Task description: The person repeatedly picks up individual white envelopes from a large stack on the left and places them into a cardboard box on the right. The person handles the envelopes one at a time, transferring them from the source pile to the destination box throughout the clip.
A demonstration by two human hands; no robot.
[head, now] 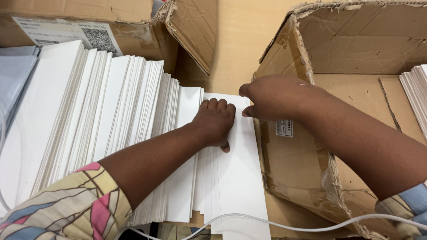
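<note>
- Nearest you, a white cable [284,224] crosses under both forearms.
- Your left hand [216,121] presses knuckles-down, fingers curled, on the top white sheet [238,178].
- Your right hand [273,98] pinches that sheet's far edge, beside the torn cardboard box [293,169].
- Left of your hands, fanned white sheets [111,106] crowd the counter [235,40].

Packing or stockroom workspace, likely a print or stationery operation. Evidence: long row of white card sheets [111,120] stacked on edge at left; torn brown cardboard carton [356,58] open at right; second labelled carton [80,18] at far left; light wooden tabletop [240,40] between them.
</note>
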